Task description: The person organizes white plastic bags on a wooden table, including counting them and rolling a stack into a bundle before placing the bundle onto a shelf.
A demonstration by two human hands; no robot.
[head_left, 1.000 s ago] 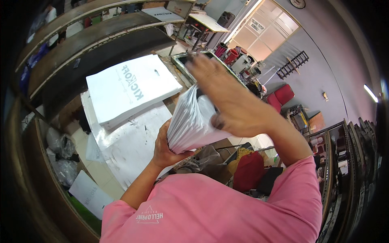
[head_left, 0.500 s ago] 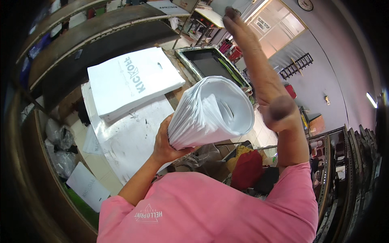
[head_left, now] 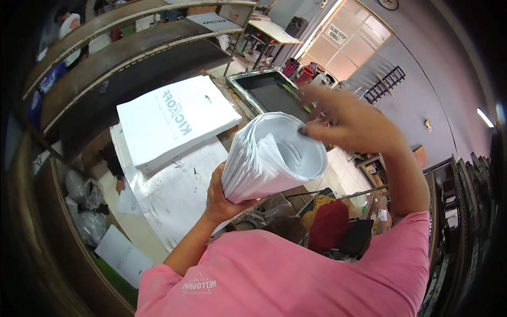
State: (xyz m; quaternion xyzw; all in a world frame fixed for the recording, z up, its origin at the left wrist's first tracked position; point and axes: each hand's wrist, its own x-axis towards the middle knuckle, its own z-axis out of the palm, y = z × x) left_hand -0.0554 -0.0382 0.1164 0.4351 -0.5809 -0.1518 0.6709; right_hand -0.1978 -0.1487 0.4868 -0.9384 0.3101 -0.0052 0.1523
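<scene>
A thick bundle of white plastic bags (head_left: 245,171), curled into a wide roll, is held up in front of my chest. My left hand (head_left: 223,199) grips it from below at its left end, fingers wrapped around the side. Its open round end faces right, with many layered edges fanned on the left. My right hand (head_left: 356,120), smeared by motion, is raised beside that round end with thumb and fingers apart and nothing in it. The thumb tip overlaps the roll's upper rim; I cannot tell whether it touches. A neat stack of printed white bags (head_left: 171,124) lies on the table beyond.
The stack rests on a white, stained tabletop (head_left: 174,195). Behind it lies a framed printing screen (head_left: 248,91). Long dark shelves (head_left: 142,68) run along the left. Red cloth (head_left: 328,224) and other fabric lie near my right side. A person (head_left: 68,24) is at the far left.
My right hand has come down from high above to beside the roll's open end. The roll has stayed in my left hand, and the view has shifted slightly.
</scene>
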